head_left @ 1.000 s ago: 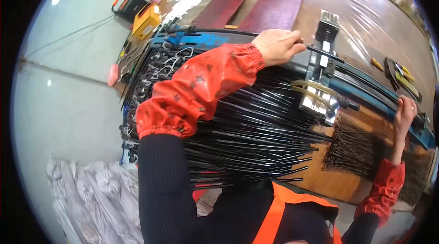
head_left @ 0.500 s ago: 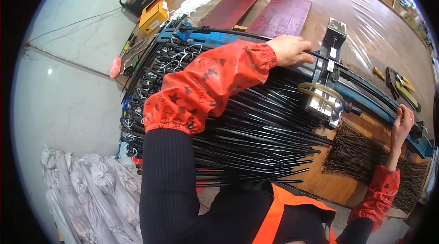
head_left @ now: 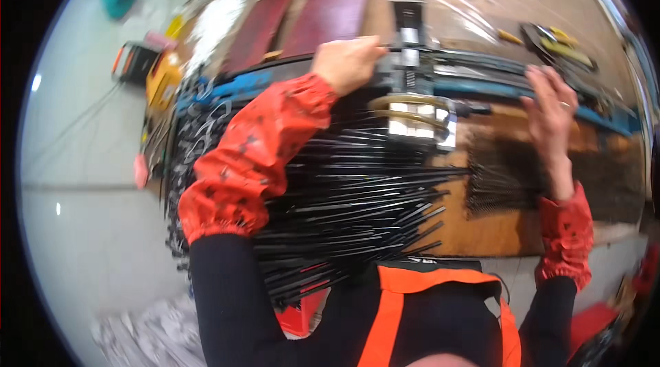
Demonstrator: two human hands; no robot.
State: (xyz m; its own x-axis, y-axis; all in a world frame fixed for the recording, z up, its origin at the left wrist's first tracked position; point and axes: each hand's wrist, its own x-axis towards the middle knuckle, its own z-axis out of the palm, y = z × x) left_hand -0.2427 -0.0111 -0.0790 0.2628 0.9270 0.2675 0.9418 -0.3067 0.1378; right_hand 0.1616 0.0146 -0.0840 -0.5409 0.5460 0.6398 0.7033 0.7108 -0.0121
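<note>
My left hand (head_left: 349, 64), in a red patterned sleeve cover, is closed on a black rod (head_left: 283, 63) lying along the blue bench fixture (head_left: 245, 84). Its fingertips are beside the metal clamp block (head_left: 410, 59). Below this block, a curved brass-coloured handle (head_left: 410, 110) loops over shiny plates. My right hand (head_left: 552, 106) hovers by the right part of the blue rail (head_left: 481, 86), fingers stretched and somewhat blurred, with nothing visible in them. Many thin black rods (head_left: 344, 205) lie in a fanned pile beneath my left forearm.
Dark thin spiral pieces (head_left: 505, 181) lie on the wooden bench near my right forearm. Two dark red boards (head_left: 328, 16) rest beyond the fixture, with pliers (head_left: 560, 44) at the far right. A yellow box (head_left: 163, 82) stands left; pale wrapped bundles (head_left: 155, 332) lie lower left.
The view has swung, shifting the bench leftward. My left hand has curled its fingers tighter at the rod beside the clamp block. My right hand has lifted from the rail, its fingers straightening.
</note>
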